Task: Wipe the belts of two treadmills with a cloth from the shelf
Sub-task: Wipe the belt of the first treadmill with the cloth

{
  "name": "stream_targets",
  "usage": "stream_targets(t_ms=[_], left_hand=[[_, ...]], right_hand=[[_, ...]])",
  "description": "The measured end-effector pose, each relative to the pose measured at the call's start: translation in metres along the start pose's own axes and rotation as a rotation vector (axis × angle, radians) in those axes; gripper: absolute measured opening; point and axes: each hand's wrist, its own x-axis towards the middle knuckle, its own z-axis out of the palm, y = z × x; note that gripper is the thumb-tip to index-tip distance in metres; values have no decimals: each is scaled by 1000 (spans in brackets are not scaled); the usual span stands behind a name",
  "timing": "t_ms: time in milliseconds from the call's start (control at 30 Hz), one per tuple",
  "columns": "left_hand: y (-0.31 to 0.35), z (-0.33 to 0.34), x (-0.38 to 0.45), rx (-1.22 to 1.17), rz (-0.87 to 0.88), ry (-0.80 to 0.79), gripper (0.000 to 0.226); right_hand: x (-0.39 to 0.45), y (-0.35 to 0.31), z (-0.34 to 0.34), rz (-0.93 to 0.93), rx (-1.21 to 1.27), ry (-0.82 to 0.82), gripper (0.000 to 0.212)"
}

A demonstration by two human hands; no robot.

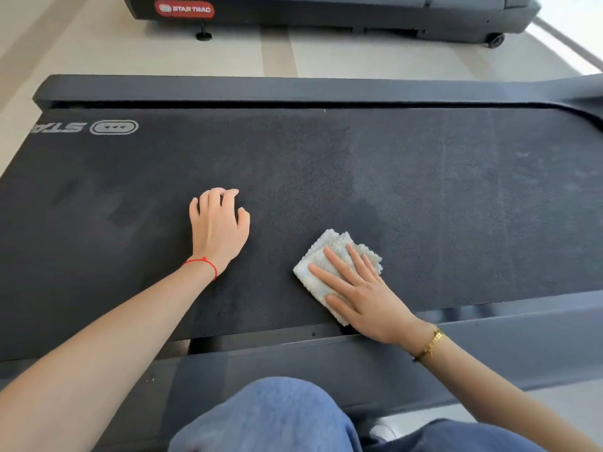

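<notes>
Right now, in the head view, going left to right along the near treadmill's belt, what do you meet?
Belt logo → left hand, fingertips resting on the belt → white cloth → right hand, pressing flat on the cloth.

So I count two treadmills: the near one and a second treadmill behind it. One belt visible, one white cloth, two hands, left and right, and two bracelets, red string and gold.
</notes>
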Motion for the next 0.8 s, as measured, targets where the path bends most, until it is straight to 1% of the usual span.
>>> stream_targets(t_ms=[133, 267, 333, 400, 500, 567, 633, 700, 800], left_hand=[[23, -6, -2, -5, 75, -17, 43], [48, 0, 1, -30, 69, -33, 45], [58, 8, 4, -26, 56, -35, 46], [67, 17, 8, -17, 48, -31, 46], [79, 29, 14, 20, 63, -28, 46], [88, 34, 14, 35, 60, -30, 45], [96, 40, 11, 51, 47, -37, 46], [103, 45, 7, 72, 22, -53, 46], [108, 53, -2, 102, -18, -78, 48]], right_hand=[[0, -2, -5, -14, -21, -15, 52], [10, 14, -7, -14, -11, 0, 51], [28, 39, -12, 43, 35, 26, 51], [56, 75, -22, 139, 75, 61, 50], [102, 124, -44, 291, 107, 62, 50], [118, 137, -52, 310, 98, 48, 50], [116, 134, -50, 235, 47, 39, 50], [99, 126, -38, 76, -13, 53, 50], [75, 133, -30, -145, -5, 33, 49]])
